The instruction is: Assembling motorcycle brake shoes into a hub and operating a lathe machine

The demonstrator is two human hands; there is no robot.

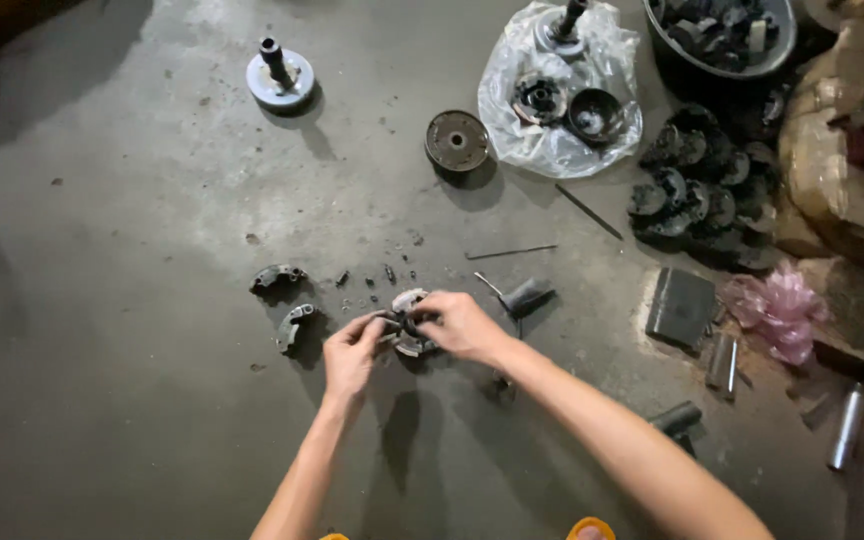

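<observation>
— What did the hands have?

— Both the left hand and the right hand were closed on a small round metal clutch assembly, held just over the concrete floor.

— How would it handle?

— Stiff, heavy for its size, probably greasy; best gripped by the rim, though the fingers hid most of it.

— Around it?

— Two curved shoes lay loose to the left. Farther off sat a flat disc and parts on a plastic bag. Dim workshop floor.

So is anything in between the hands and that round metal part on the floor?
No. The left hand and right hand both already touch the round metal part, with nothing between them.
</observation>
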